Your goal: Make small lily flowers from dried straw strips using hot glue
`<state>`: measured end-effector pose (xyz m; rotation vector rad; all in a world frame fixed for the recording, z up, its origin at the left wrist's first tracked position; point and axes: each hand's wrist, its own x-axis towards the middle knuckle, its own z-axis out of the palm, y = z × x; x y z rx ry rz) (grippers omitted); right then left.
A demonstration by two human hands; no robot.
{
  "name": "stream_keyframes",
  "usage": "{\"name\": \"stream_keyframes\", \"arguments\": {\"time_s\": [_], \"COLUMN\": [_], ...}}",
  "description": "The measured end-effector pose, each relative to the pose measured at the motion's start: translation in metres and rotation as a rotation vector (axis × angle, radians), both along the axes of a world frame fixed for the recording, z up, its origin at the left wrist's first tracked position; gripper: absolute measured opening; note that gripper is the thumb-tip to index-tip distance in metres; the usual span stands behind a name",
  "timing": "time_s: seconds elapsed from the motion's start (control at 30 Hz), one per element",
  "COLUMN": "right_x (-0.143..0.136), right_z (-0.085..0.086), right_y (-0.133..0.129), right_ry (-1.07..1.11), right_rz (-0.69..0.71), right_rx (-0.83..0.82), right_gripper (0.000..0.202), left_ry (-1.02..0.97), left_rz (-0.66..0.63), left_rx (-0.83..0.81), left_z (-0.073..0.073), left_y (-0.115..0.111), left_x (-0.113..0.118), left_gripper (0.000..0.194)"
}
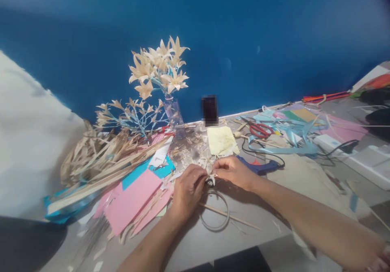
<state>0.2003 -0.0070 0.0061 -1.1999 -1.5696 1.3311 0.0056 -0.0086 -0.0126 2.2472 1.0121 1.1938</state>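
Pale flower (211,179), central on the counter (207,247): its small form is pinched between the closed fingers of the left hand (189,186) and right hand (233,171), presumably for steadiness. Far left, larger blooms (161,66) are kept upright by a bottle (173,112); ring (228,213) and stick (243,222) are laid nearer.

Room at the front
A hand could pass over the front of the table (190,245). A ring (228,214) and stick (243,222) lie low; tall flowers (161,66) block behind.
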Motion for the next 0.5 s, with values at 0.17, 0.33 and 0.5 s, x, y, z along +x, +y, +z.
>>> {"name": "stream_keyframes", "arguments": {"time_s": [0.17,0.33,0.5], "right_x": [0.000,0.002,0.006], "right_z": [0.001,0.005,0.013], "right_y": [-0.001,0.000,0.002], "right_ry": [-0.007,0.055,0.159], "right_rz": [0.000,-0.016,-0.057], "right_rx": [0.024,0.008,-0.004], "right_gripper": [0.010,0.021,0.036], "left_ry": [0.016,-0.149,-0.595], "left_rz": [0.010,0.116,0.135], "left_rx": [-0.039,-0.256,-0.790], "left_z": [0.001,0.009,0.019], "left_y": [-0.003,-0.004,-0.007], "left_x": [0.002,0.007,0.014], "left_gripper": [0.016,0.017,0.018]}}
